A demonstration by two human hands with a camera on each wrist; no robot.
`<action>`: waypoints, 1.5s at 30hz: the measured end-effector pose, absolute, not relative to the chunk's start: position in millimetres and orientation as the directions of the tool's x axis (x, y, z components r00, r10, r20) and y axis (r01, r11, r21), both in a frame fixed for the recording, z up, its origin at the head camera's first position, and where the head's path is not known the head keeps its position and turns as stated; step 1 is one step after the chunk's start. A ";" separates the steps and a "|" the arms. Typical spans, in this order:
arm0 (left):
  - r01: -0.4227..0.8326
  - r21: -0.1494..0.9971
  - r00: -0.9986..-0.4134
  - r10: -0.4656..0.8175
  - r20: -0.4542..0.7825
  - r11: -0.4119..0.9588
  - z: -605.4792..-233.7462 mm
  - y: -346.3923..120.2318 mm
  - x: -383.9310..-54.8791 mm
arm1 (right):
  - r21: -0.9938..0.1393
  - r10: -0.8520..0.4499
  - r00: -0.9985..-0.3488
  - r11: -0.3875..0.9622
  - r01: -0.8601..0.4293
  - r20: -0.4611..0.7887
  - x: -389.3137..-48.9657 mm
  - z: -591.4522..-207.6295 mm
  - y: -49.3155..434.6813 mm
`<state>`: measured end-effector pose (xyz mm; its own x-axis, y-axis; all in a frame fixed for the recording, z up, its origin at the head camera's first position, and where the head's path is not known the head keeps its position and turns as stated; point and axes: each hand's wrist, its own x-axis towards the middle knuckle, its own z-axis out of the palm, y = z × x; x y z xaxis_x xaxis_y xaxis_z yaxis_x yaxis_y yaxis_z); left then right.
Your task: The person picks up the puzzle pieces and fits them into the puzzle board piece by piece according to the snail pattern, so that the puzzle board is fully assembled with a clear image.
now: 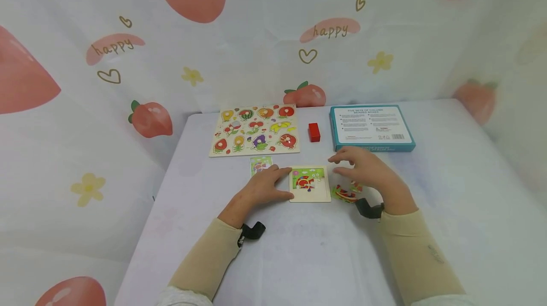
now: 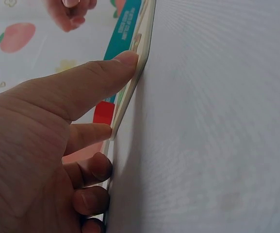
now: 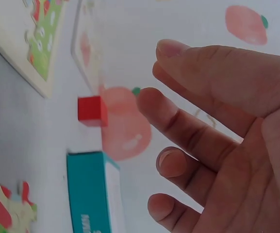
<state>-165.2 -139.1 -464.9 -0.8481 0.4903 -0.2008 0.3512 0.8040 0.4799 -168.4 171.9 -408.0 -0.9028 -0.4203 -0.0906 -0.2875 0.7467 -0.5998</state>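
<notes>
A small square wooden jigsaw tray [image 1: 319,196] lies flat on the table, with joined pieces in its upper part showing a red-and-yellow spiral on green. My left hand [image 1: 265,185] touches its left side with outstretched thumb and index finger, one near each corner. In the left wrist view the thumb [image 2: 96,87] rests on the tray's edge. To the tray's right, my right hand [image 1: 369,173] hovers with its fingers spread and nothing between them. Loose jigsaw pieces [image 1: 344,194] lie beneath it, partly overlapping. A small picture card [image 1: 259,163] is half hidden by the left hand.
Behind the hands lie a fruit peg-puzzle board [image 1: 254,130], a red block [image 1: 314,132] and a teal-edged box [image 1: 372,128] with a printed label. A white cloth [image 1: 273,258] covers the table, and a fruit-patterned curtain [image 1: 252,59] hangs behind it.
</notes>
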 end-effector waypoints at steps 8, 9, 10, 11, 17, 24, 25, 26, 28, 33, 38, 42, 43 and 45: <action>0.352 0.487 -0.847 0.493 -0.196 0.799 -464.1 -138.0 -165.0 | -0.618 -0.378 -0.920 0.749 -0.237 -0.105 -168.2 -402.3 190.3; 0.352 0.486 -0.848 0.493 -0.197 0.800 -464.0 -137.9 -165.0 | -0.623 -0.375 -0.921 0.747 -0.233 -0.105 -168.0 -401.5 192.4; 0.351 0.486 -0.848 0.492 -0.198 0.800 -463.8 -137.8 -164.9 | -0.629 -0.372 -0.922 0.743 -0.228 -0.104 -167.8 -400.7 194.4; 0.351 0.484 -0.848 0.491 -0.198 0.802 -463.8 -137.7 -165.0 | -0.633 -0.371 -0.923 0.740 -0.228 -0.102 -167.7 -400.2 196.4; 0.355 0.472 -0.848 0.490 -0.200 0.807 -464.2 -137.8 -165.3 | -0.637 -0.358 -0.928 0.740 -0.214 -0.104 -167.0 -397.7 205.8; 0.347 0.480 -0.848 0.488 -0.206 0.806 -464.0 -137.8 -165.0 | -0.635 -0.324 -0.935 0.755 -0.165 -0.142 -167.3 -400.8 216.7; 0.346 0.483 -0.848 0.488 -0.206 0.804 -463.8 -137.8 -164.9 | -0.634 -0.320 -0.935 0.757 -0.157 -0.150 -167.5 -401.3 218.0; 0.344 0.485 -0.848 0.488 -0.207 0.804 -463.8 -137.7 -164.7 | -0.633 -0.315 -0.935 0.760 -0.147 -0.161 -167.6 -401.5 219.0; 0.342 0.488 -0.848 0.487 -0.207 0.803 -463.8 -137.9 -164.5 | -0.632 -0.302 -0.936 0.765 -0.124 -0.182 -167.7 -401.9 221.2; 0.346 0.483 -0.850 0.487 -0.203 0.805 -464.6 -138.2 -165.5 | -0.638 -0.301 -0.931 0.763 -0.104 -0.208 -169.4 -405.4 227.0; 0.350 0.479 -0.849 0.488 -0.201 0.805 -465.3 -138.3 -166.2 | -0.647 -0.319 -0.921 0.755 -0.104 -0.224 -171.9 -411.1 232.5; 0.347 0.481 -0.849 0.488 -0.203 0.805 -465.4 -138.2 -166.3 | -0.648 -0.313 -0.910 0.759 -0.067 -0.273 -173.7 -415.4 235.5; 0.346 0.482 -0.849 0.487 -0.204 0.805 -465.3 -138.1 -166.2 | -0.648 -0.308 -0.907 0.759 -0.054 -0.286 -174.1 -416.8 236.0; 0.344 0.484 -0.849 0.486 -0.205 0.805 -465.2 -138.1 -166.0 | -0.648 -0.300 -0.902 0.761 -0.029 -0.312 -174.9 -419.4 237.0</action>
<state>-166.0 -138.1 -465.2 -0.8494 0.4862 -0.2051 0.3437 0.8046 0.4842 -174.9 237.0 -419.4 -0.9016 -0.2996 -0.3119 -0.0289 0.7614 -0.6477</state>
